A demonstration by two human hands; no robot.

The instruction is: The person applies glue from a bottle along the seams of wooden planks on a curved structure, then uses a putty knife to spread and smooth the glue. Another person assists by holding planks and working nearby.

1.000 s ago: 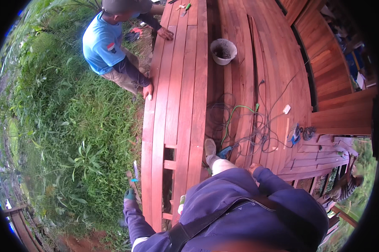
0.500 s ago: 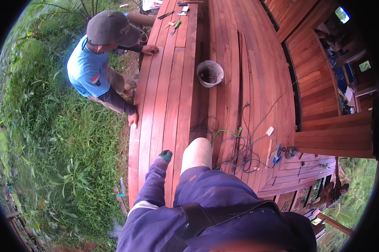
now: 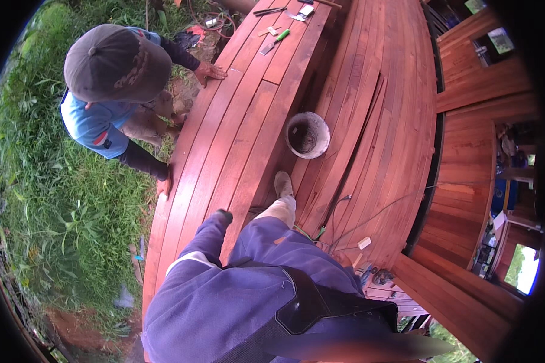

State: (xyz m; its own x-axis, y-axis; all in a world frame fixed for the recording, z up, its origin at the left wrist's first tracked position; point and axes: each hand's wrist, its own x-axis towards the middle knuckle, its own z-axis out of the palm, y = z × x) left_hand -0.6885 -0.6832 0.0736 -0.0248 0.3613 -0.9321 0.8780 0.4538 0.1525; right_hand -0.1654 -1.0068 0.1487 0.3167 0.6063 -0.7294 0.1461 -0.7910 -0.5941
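At lower centre, the right hand shows partly beside the body; its grip cannot be told. Left of centre, the gloved left hand hangs over the plank bench, its grip unclear. The wearer has moved forward, bringing both hands nearer the mid-frame bucket. Upper left, a co-worker touches the bench.

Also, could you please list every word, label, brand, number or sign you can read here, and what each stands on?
No text reads clearly.
Grey cap: lettering, too blurred to read.
Red-and-white sleeve patch: any lettering is too small to read.
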